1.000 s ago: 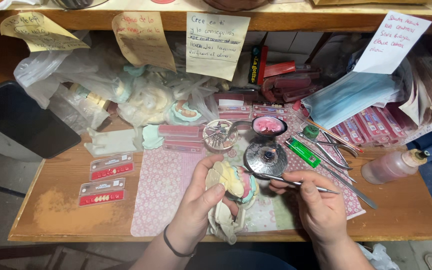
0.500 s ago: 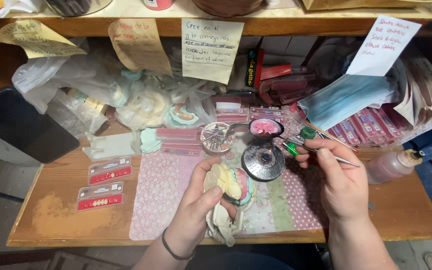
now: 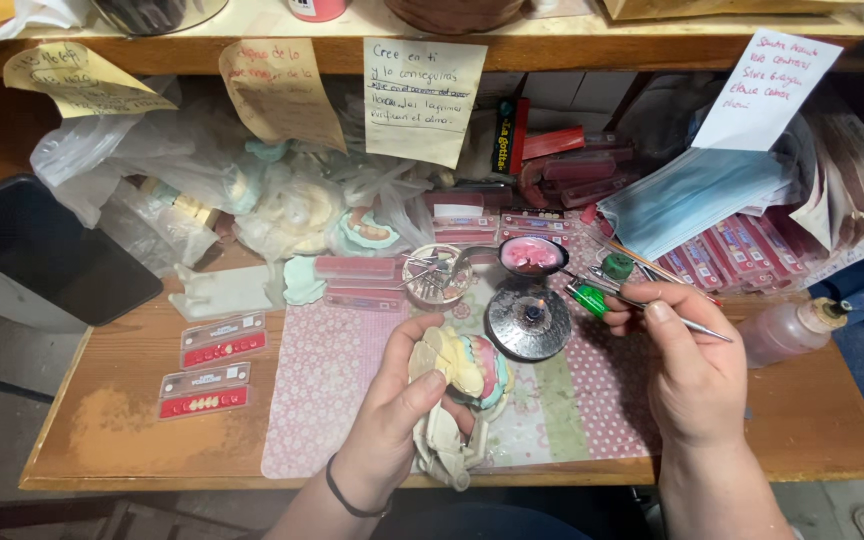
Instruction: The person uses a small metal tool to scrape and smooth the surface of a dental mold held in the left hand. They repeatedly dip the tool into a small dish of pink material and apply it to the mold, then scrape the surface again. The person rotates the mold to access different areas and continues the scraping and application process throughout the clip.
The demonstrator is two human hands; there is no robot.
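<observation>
Denture model in my left hand, metal tool in my right.
At lower centre my left hand [image 3: 392, 420] grips the dental cast [image 3: 462, 370]; my right hand [image 3: 687, 370] pinches a thin metal instrument [image 3: 697, 325] above the tabletop [image 3: 132, 420].

Both forearms are showing bare, the left hand [image 3: 392, 425] wearing a thin dark band [image 3: 344, 492] around the wrist at seven o'clock.
</observation>
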